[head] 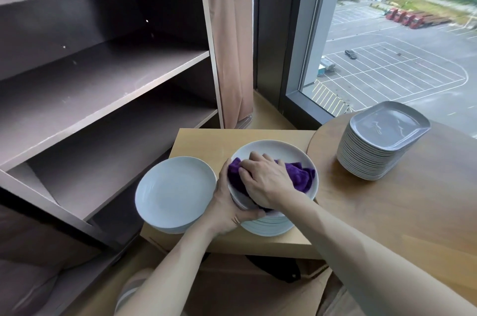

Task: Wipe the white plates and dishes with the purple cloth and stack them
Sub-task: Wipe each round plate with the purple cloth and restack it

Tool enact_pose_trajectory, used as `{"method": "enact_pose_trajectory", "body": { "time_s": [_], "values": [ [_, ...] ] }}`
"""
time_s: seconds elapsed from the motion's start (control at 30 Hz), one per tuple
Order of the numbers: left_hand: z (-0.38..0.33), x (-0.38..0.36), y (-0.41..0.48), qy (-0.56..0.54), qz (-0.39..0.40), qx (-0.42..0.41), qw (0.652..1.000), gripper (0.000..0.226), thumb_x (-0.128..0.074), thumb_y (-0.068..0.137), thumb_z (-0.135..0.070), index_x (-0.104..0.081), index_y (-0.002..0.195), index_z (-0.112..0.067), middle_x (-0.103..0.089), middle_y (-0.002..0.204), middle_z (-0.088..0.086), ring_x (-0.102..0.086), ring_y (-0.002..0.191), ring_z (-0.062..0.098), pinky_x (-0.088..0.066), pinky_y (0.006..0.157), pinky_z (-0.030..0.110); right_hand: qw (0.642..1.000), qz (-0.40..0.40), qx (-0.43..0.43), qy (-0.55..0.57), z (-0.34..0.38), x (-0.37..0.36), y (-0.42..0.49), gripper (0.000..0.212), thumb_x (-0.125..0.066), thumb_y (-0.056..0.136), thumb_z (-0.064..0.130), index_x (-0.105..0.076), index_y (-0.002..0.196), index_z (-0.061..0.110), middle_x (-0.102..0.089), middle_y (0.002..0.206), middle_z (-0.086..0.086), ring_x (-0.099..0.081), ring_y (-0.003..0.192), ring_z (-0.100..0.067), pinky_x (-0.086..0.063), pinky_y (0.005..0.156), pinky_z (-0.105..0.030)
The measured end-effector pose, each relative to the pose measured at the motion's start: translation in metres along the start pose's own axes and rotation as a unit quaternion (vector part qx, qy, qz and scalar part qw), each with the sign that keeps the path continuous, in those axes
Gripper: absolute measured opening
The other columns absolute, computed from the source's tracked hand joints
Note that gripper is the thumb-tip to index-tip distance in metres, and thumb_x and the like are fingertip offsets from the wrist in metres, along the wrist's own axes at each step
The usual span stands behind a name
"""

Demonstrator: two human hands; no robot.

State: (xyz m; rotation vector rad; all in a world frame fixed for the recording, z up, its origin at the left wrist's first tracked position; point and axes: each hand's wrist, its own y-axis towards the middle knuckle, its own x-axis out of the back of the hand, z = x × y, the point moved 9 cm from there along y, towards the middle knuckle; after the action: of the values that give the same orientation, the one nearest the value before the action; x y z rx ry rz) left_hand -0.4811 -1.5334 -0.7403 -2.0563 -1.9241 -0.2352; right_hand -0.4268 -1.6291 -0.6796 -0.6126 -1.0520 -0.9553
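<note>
A white round plate [281, 151] is tilted above a stack of white round plates [268, 226] on the small square table. My left hand [228, 208] grips this plate by its near-left rim. My right hand [265, 181] presses the purple cloth [300, 173] into the plate, fingers curled over the cloth. A second stack of white round plates [175, 193] sits just to the left. A tall stack of squarish white dishes [382, 140] stands on the round wooden table at the right.
The small light-wood square table [206, 142] stands between an open dark cabinet with bare shelves [103, 78] on the left and the round wooden table [413, 212]. A window [400, 44] and a beige curtain [229, 44] lie behind. Cardboard [232, 287] lies on the floor below.
</note>
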Motion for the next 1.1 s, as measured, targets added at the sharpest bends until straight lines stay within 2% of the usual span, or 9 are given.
{"method": "enact_pose_trajectory", "body": {
  "time_s": [0.1, 0.2, 0.3, 0.4, 0.5, 0.63, 0.77, 1.1],
  "values": [
    [0.001, 0.0, 0.0, 0.005, 0.004, 0.015, 1.0, 0.152, -0.101, 0.048, -0.05, 0.009, 0.152, -0.06, -0.034, 0.159, -0.011, -0.037, 0.146, 0.013, -0.038, 0.119, 0.045, 0.999, 0.034, 0.026, 0.011, 0.003, 0.002, -0.019, 0.034, -0.03, 0.104, 0.041, -0.048, 0.076, 0.032, -0.043, 0.087, 0.008, -0.042, 0.086, -0.018, -0.034, 0.081, -0.044],
    [-0.001, 0.001, -0.002, 0.0, -0.001, 0.024, 1.0, 0.146, -0.101, 0.05, -0.049, 0.005, 0.15, -0.065, -0.034, 0.157, -0.012, -0.038, 0.144, 0.016, -0.043, 0.116, 0.046, 0.998, 0.039, 0.052, -0.027, 0.0, 0.01, -0.035, 0.036, -0.028, 0.104, 0.042, -0.048, 0.076, 0.033, -0.043, 0.084, 0.008, -0.045, 0.083, -0.018, -0.037, 0.078, -0.044],
    [-0.002, 0.002, -0.005, -0.007, -0.003, 0.021, 1.0, 0.141, -0.1, 0.055, -0.045, 0.0, 0.153, -0.06, -0.03, 0.156, -0.012, -0.035, 0.144, 0.017, -0.044, 0.115, 0.048, 0.994, 0.035, 0.061, -0.082, -0.006, 0.02, -0.044, 0.037, -0.028, 0.102, 0.046, -0.052, 0.077, 0.033, -0.043, 0.082, 0.008, -0.046, 0.08, -0.016, -0.035, 0.075, -0.041],
    [-0.004, 0.002, -0.006, -0.015, 0.0, 0.017, 1.0, 0.138, -0.1, 0.057, -0.045, -0.003, 0.156, -0.054, -0.029, 0.156, -0.012, -0.034, 0.144, 0.016, -0.043, 0.115, 0.048, 0.989, 0.008, 0.043, -0.141, -0.024, 0.031, -0.05, 0.039, -0.024, 0.095, 0.051, -0.053, 0.078, 0.032, -0.044, 0.082, 0.009, -0.05, 0.082, -0.018, -0.036, 0.078, -0.042],
    [-0.004, 0.001, -0.006, -0.018, 0.003, 0.013, 1.0, 0.138, -0.099, 0.056, -0.049, -0.004, 0.156, -0.052, -0.028, 0.155, -0.013, -0.033, 0.144, 0.015, -0.04, 0.118, 0.048, 0.98, -0.026, 0.009, -0.198, -0.047, 0.041, -0.049, 0.038, -0.029, 0.096, 0.05, -0.057, 0.08, 0.03, -0.045, 0.083, 0.008, -0.052, 0.087, -0.02, -0.036, 0.081, -0.041],
    [-0.002, 0.0, -0.004, -0.028, 0.005, 0.014, 1.0, 0.137, -0.099, 0.056, -0.048, -0.005, 0.156, -0.052, -0.028, 0.155, -0.015, -0.032, 0.144, 0.013, -0.037, 0.12, 0.046, 0.956, -0.057, -0.02, -0.287, -0.065, 0.049, -0.031, 0.041, -0.031, 0.101, 0.047, -0.066, 0.096, 0.026, -0.054, 0.096, -0.001, -0.053, 0.093, -0.025, -0.033, 0.082, -0.043],
    [0.002, 0.0, -0.004, -0.039, 0.001, 0.015, 0.999, 0.137, -0.099, 0.059, -0.041, -0.004, 0.157, -0.05, -0.03, 0.156, -0.012, -0.034, 0.144, 0.014, -0.036, 0.12, 0.046, 0.955, -0.062, -0.027, -0.288, -0.073, 0.047, -0.009, 0.043, -0.027, 0.104, 0.047, -0.066, 0.108, 0.026, -0.057, 0.106, -0.004, -0.053, 0.098, -0.028, -0.037, 0.085, -0.046],
    [0.005, -0.003, 0.0, -0.044, 0.015, 0.004, 0.999, 0.143, -0.099, 0.054, -0.05, 0.001, 0.155, -0.054, -0.028, 0.158, -0.013, -0.034, 0.145, 0.009, -0.036, 0.12, 0.044, 0.971, -0.099, -0.041, -0.212, -0.052, 0.027, 0.024, 0.039, -0.029, 0.104, 0.042, -0.059, 0.115, 0.021, -0.056, 0.115, -0.008, -0.051, 0.104, -0.032, -0.034, 0.092, -0.053]
  ]
}}
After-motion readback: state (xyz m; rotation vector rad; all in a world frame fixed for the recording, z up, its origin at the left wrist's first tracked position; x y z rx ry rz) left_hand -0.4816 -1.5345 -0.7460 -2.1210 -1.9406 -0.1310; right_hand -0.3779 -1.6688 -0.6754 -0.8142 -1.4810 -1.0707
